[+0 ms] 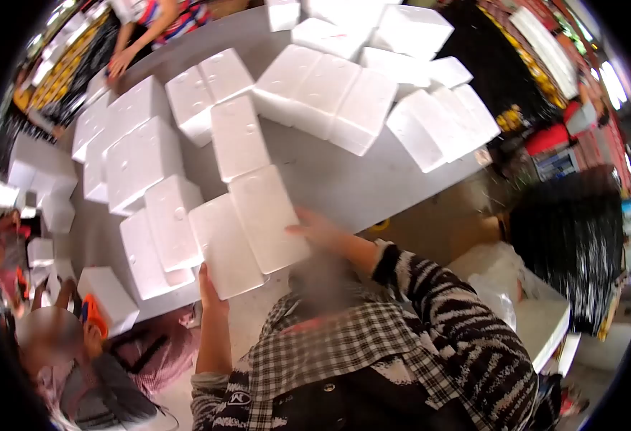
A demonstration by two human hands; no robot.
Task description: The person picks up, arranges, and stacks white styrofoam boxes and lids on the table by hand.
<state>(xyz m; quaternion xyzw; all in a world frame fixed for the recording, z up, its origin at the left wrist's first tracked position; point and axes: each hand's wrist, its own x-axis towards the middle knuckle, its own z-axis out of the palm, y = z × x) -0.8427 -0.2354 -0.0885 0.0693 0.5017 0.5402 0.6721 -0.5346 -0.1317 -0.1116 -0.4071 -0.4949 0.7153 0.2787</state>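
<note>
Two white foam boxes stand side by side at the near table edge, between my hands. My left hand (213, 294) presses on the near left corner of the left foam box (226, 244), fingers pointing up along its side. Against the outer side of the right foam box (269, 219) lies my right hand (319, 231), its fingers bent onto the box's edge. Another foam box (239, 138) touches their far end. Just left of my left hand are two more foam boxes (174, 215), one leaning over the other. The undersides of the boxes are hidden.
The grey table (315, 169) carries several more foam boxes in rows, such as a row (326, 93) at the far side. Across it, another person's hand (120, 63) reaches in. At lower left, a person holds an orange tool (94, 314). Black-wrapped stacks (567, 248) stand right.
</note>
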